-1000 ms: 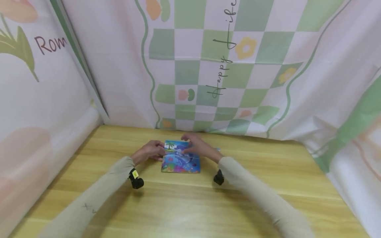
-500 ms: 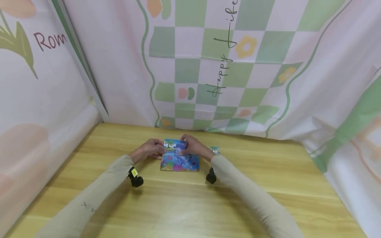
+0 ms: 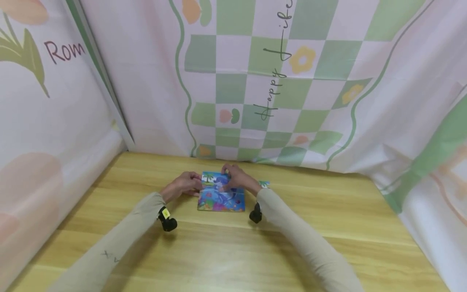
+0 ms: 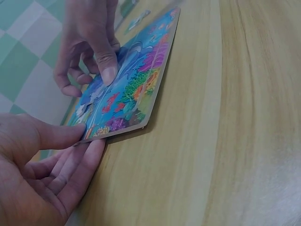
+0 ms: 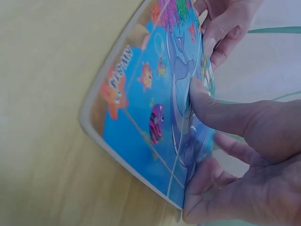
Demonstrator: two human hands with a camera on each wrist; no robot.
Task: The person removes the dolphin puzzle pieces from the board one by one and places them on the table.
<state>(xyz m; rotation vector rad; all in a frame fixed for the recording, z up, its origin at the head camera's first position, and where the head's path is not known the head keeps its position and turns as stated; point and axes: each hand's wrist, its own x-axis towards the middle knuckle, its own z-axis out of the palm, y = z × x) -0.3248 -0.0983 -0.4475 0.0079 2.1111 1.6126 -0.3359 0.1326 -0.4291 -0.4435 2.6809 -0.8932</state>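
Observation:
A flat picture puzzle (image 3: 220,200) with a dolphin and sea creatures lies on the table, crossed by thin straight seams. My left hand (image 3: 184,184) pinches its left edge; in the left wrist view the thumb is on top and the fingers are underneath. My right hand (image 3: 238,180) grips the puzzle's far right part. In the right wrist view, the right thumb (image 5: 221,110) presses on the dolphin and the fingers curl at the edge. The right hand covers part of the picture's upper right.
A small loose piece with a palm tree (image 3: 264,184) lies right of the puzzle, partly behind the right wrist. The wooden table (image 3: 219,255) meets a checked curtain (image 3: 255,138) at the back. Another curtain (image 3: 73,121) hangs on the left.
My right hand and forearm have shifted left, and the thumb has come further onto the dolphin. The loose palm-tree piece now shows more beside the wrist. My left hand keeps its pinch.

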